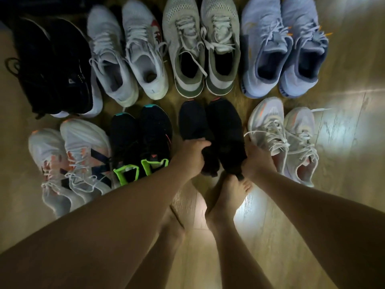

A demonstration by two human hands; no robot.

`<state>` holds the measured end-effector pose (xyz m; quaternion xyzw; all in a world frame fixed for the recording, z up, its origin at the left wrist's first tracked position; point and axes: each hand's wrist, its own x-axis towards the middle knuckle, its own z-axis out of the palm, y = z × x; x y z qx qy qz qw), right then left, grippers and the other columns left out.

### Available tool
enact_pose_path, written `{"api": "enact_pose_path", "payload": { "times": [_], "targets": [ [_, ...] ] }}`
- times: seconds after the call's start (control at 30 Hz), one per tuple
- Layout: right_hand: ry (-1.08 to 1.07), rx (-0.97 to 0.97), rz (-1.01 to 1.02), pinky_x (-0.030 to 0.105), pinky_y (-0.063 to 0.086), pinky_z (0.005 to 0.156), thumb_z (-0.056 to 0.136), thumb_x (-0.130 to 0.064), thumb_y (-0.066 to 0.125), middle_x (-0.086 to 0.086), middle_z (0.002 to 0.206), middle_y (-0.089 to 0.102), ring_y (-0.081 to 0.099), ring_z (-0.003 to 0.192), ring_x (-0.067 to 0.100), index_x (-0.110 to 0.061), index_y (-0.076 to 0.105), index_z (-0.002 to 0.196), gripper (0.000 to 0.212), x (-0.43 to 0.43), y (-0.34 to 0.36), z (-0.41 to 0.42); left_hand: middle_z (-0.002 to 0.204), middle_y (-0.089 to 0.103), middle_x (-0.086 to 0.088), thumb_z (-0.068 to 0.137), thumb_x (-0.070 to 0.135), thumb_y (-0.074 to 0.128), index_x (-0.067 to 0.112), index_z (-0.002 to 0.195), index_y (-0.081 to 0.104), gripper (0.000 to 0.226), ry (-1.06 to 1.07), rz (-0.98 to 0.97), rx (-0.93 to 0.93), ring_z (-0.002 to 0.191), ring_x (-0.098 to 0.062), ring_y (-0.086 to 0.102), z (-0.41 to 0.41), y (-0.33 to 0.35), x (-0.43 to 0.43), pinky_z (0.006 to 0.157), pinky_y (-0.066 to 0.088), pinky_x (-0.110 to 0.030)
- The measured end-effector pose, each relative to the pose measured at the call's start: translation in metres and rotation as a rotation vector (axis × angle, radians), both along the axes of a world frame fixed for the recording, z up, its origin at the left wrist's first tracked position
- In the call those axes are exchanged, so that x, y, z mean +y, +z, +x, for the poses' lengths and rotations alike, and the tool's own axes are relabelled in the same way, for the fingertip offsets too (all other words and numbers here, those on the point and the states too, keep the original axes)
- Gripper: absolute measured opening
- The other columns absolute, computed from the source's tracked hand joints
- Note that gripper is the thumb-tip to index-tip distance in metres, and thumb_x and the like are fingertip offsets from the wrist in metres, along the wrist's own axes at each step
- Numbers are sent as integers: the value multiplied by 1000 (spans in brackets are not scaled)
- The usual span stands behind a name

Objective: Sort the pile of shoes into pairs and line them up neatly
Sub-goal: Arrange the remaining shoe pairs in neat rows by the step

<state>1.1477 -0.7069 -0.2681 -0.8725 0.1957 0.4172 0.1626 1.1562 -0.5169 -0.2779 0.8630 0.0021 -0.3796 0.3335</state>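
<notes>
The left black shoe [192, 122] and the right black shoe [224, 126] lie side by side in the middle of the near row, toes pointing away, their inner edges touching or nearly so. The left hand [190, 155] grips the left black shoe at its collar, with fingers curled over the top edge. The right hand [257, 161] holds the right black shoe at the outer side of its heel; its fingers are mostly hidden behind the shoe. In the same row, a black pair with green heel tabs [141, 142] sits just to the left, and a white-and-orange pair [70, 161] lies at the far left, angled a little. A pale pair with orange accents [285, 138] is just to the right, its laces loose and close to the right hand. The far row holds four more pairs, heels toward the camera: a black pair [54, 65], a white pair [127, 57], a grey-green pair [201, 46] and a light blue pair [284, 49]. All rest on a wooden floor [343, 184]. A bare right foot [227, 197] stands just behind the held shoes, its toes near the right shoe's heel, and a bare left foot [173, 226] shows under the left forearm.
</notes>
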Motion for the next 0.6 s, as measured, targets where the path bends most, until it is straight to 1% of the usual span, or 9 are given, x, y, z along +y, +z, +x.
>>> {"api": "enact_pose_path", "payload": {
  "times": [0.07,0.13,0.2,0.23,0.3,0.4,0.47,0.53,0.6],
  "targets": [
    [-48,48,-17,44,50,95,87,-14,53,21,137,47,50,121,42,-21,40,142,57,10,8,-3,139,54,-4,92,3,51,15,128,63,39,41,-78,-32,125,-21,53,1,10,6,111,38,-31],
    [26,24,-68,45,45,100,88,-22,55,15,145,37,39,131,39,-24,35,145,60,29,16,-8,128,57,0,90,13,54,18,121,65,33,138,-48,-103,112,-20,59,5,15,29,98,49,-38],
    [250,-100,-69,44,39,102,89,-28,54,9,147,33,33,133,33,-26,34,146,60,61,26,-13,124,56,-1,86,18,57,20,118,64,32,147,124,-215,109,-21,57,11,17,72,94,48,-41],
    [351,-158,-7,43,41,100,90,-28,54,8,146,34,33,131,31,-26,34,146,60,79,29,-14,124,55,-3,84,19,58,19,117,64,34,154,218,-269,111,-24,55,13,19,97,95,47,-42],
    [501,-167,147,41,43,99,89,-25,54,5,146,32,33,130,28,-27,34,145,60,121,27,-15,127,54,-7,80,19,59,19,118,63,38,209,402,-282,115,-30,52,15,20,156,96,44,-42],
    [730,-135,244,42,36,107,87,-32,58,4,153,23,27,137,31,-31,29,147,67,187,19,-8,137,49,-10,81,24,57,21,124,59,43,251,662,-166,125,-36,44,-5,17,247,101,40,-46],
    [887,-112,258,49,27,112,89,-39,58,4,159,9,13,144,35,-34,20,150,72,229,12,-3,141,46,-10,80,31,54,23,127,55,48,348,764,-143,128,-37,40,-21,17,294,104,35,-48],
    [1018,-58,245,62,16,115,90,-47,56,1,163,-7,-4,147,39,-41,9,153,79,265,2,-1,143,42,-9,81,37,58,26,133,49,54,515,773,-33,125,-39,41,-39,19,324,101,36,-49],
    [1163,12,175,73,6,110,88,-58,54,-1,162,-17,-16,145,45,-46,4,152,82,291,-13,-2,147,37,-10,77,57,62,29,142,36,76,635,754,190,127,-42,40,-68,13,351,101,38,-51]
  ]
}}
